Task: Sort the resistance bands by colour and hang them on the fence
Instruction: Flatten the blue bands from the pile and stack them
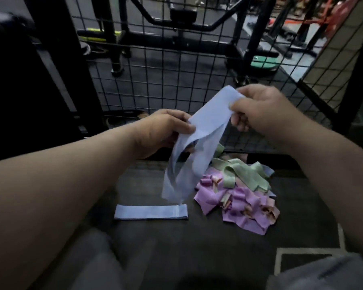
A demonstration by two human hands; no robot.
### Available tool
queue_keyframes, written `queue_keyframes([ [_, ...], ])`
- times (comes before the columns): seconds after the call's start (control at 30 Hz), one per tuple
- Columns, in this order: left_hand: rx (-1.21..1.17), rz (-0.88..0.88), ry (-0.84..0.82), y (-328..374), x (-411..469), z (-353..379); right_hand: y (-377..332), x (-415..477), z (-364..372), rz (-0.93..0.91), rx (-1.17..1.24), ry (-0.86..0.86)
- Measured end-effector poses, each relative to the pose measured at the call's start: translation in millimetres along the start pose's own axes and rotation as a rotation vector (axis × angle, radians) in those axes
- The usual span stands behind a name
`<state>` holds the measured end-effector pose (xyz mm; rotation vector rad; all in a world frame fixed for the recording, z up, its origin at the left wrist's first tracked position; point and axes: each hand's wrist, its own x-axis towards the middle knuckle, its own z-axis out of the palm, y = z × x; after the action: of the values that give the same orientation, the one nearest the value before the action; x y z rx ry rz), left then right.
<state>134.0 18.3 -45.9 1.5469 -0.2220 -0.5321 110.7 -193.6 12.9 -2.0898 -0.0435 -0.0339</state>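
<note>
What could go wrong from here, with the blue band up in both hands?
1. The blue band is only pinched by the left hand and right hand; its loose loop could slip and drop onto the pile, remixing colours.
2. A blue edge peeks from under the green bands; it could be missed.
3. The folded band on the floor may be forgotten, as nothing hangs on the fence yet.

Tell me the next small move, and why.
Probably flatten the held light blue band, pinched by the left hand and right hand, and lay it on the folded light blue band on the floor: same colour, and the purple and green pile beside it is unsorted.
</note>
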Motion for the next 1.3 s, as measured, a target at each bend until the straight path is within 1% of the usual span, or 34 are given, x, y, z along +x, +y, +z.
queue_keyframes([
  [0.13,-0.034,0.005,0.050,6,-38,-16,2,-23,15,0.038,0.081,0.010],
  [0.27,0.000,-0.021,0.108,-2,-55,-15,2,-45,26,0.060,0.296,-0.033],
  [0.3,0.002,-0.021,0.105,-1,-57,-13,0,-48,28,0.060,0.350,-0.062],
  [0.43,0.085,-0.006,0.021,10,-63,2,-8,-55,32,0.019,0.438,-0.152],
  [0.57,0.138,-0.080,-0.025,11,-71,12,-15,-55,36,0.073,0.621,-0.168],
  [0.63,0.079,-0.111,-0.023,6,-72,12,-16,-55,39,0.061,0.597,-0.161],
  [0.7,0.027,-0.098,-0.029,0,-74,9,-18,-55,42,0.059,0.577,-0.154],
  [0.87,0.046,-0.032,-0.053,-21,-77,-3,-16,-49,52,0.158,0.758,-0.195],
  [0.93,0.113,-0.040,-0.061,-36,-81,-5,-13,-44,56,0.206,0.839,-0.199],
  [1.03,0.211,-0.108,-0.099,-60,-87,-12,-9,-32,59,0.287,0.998,-0.190],
  [1.1,0.212,-0.141,-0.126,-70,-91,-20,-4,-22,57,0.338,1.117,-0.128],
  [1.17,0.173,-0.178,-0.139,-74,-94,-27,8,-11,54,0.397,1.246,0.004],
  [1.3,0.102,-0.242,-0.115,-82,-98,-43,26,4,44,0.452,1.364,0.222],
])
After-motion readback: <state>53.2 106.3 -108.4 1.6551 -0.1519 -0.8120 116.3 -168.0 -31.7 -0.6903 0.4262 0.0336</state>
